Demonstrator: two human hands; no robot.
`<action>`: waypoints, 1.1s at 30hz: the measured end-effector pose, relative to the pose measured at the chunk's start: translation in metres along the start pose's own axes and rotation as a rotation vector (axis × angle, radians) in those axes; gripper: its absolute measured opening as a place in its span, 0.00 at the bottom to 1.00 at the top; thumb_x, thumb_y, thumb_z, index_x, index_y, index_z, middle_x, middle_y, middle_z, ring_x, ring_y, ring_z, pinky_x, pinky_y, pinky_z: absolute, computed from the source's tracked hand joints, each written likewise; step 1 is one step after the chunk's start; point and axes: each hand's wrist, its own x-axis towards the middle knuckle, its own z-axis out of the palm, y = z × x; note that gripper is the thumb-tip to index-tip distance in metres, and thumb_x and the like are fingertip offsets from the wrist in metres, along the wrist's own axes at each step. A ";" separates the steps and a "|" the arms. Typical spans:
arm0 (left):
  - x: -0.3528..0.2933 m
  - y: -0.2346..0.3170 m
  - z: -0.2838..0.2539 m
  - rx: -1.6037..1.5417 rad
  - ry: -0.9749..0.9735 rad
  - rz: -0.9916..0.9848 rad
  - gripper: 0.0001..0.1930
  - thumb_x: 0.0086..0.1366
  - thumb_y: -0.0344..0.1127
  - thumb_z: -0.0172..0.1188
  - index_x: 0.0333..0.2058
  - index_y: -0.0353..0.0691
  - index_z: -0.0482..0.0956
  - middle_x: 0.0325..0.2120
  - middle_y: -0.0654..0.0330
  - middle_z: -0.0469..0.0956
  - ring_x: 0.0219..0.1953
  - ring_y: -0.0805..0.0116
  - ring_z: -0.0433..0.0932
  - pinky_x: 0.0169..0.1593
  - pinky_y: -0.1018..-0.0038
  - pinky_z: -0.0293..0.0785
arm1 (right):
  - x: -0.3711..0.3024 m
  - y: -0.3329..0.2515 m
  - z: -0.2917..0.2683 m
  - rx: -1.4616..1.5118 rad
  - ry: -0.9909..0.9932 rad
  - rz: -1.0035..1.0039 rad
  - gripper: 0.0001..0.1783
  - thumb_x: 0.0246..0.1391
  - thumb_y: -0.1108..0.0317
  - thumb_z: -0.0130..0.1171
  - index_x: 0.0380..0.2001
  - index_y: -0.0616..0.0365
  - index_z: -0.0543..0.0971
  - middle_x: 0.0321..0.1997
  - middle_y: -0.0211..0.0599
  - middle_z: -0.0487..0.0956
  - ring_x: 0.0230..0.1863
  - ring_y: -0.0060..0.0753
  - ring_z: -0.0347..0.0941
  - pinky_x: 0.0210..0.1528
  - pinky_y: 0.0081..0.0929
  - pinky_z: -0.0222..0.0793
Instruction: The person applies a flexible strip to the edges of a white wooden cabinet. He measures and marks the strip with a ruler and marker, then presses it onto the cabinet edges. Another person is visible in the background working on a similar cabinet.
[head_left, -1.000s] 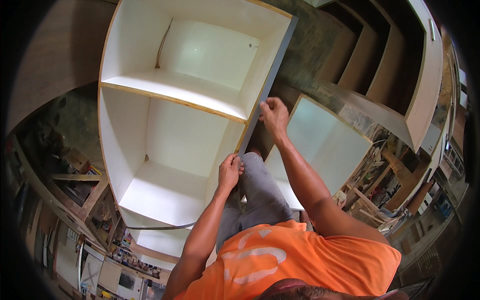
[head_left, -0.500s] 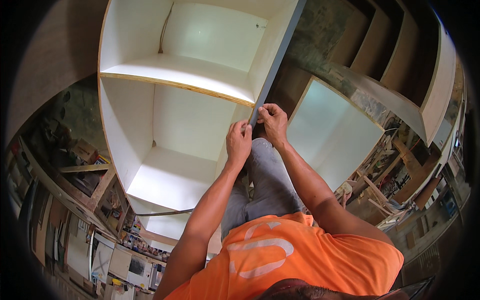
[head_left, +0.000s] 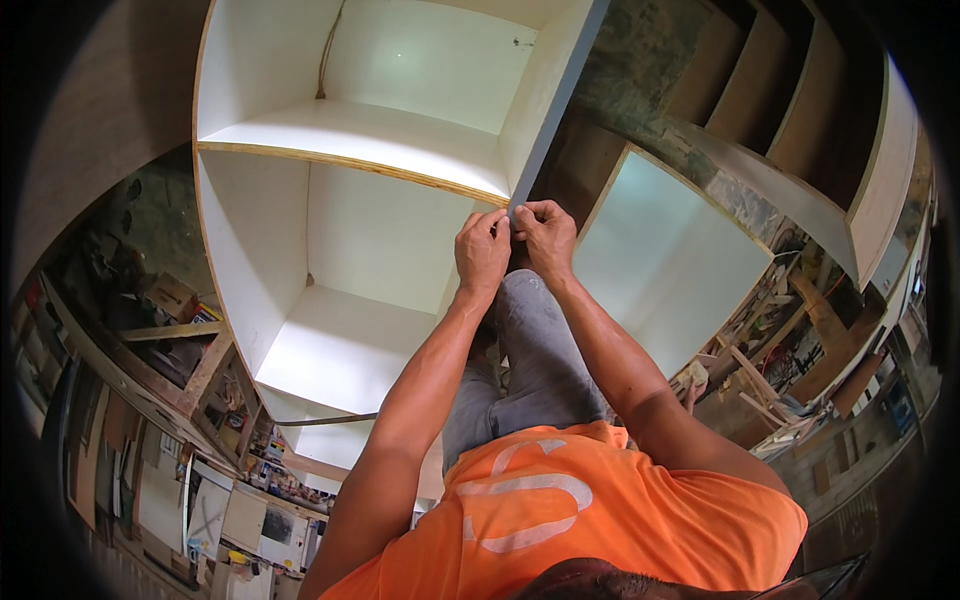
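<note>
Head view, right hand: the bare right hand (head_left: pixel 545 236) has thumb and fingers pinching the thin, flat, grey strip (head_left: pixel 560 105) from its right side.
Left hand: the bare left hand (head_left: pixel 482 252) sits just beside it, at 8 o'clock, fingertips bunched up by the strip. I can't tell what is between them.
Why two hands: maybe one holds the strip straight while the other feels the edge.
Grey strip: it runs along the right front edge of the tall, white-lined, open wooden cabinet (head_left: pixel 255 225).
Strip points: its long way goes up from the hands toward 1 o'clock. The hands hide its low end.
Cabinet: from the hands, it spreads between 8 and 12 o'clock.
Pale blue box: an open, pale blue box with wooden rims (head_left: pixel 690 265) is near 4 o'clock.
Knee: the faded grey trousers (head_left: pixel 545 345) are at 6 o'clock, maybe close so the arms can reach.
</note>
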 end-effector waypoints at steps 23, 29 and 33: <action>0.050 0.054 -0.021 0.151 0.017 0.069 0.09 0.61 0.35 0.59 0.35 0.37 0.83 0.32 0.50 0.80 0.36 0.47 0.79 0.41 0.58 0.76 | 0.001 -0.006 0.003 -0.208 0.023 -0.157 0.12 0.56 0.67 0.61 0.29 0.68 0.78 0.23 0.38 0.81 0.23 0.23 0.78 0.26 0.25 0.74; 0.162 0.156 0.035 0.068 0.154 0.462 0.20 0.60 0.38 0.63 0.47 0.30 0.77 0.41 0.44 0.77 0.42 0.46 0.78 0.47 0.59 0.75 | 0.000 -0.007 -0.002 -0.165 0.034 -0.077 0.13 0.53 0.65 0.61 0.31 0.68 0.80 0.27 0.48 0.82 0.29 0.37 0.81 0.36 0.32 0.75; 0.204 0.184 0.063 0.170 0.050 0.371 0.17 0.59 0.37 0.63 0.42 0.30 0.77 0.38 0.45 0.76 0.42 0.44 0.78 0.46 0.56 0.75 | -0.004 -0.015 -0.003 -0.188 0.028 -0.054 0.13 0.54 0.65 0.61 0.31 0.68 0.79 0.26 0.48 0.81 0.29 0.35 0.80 0.36 0.32 0.75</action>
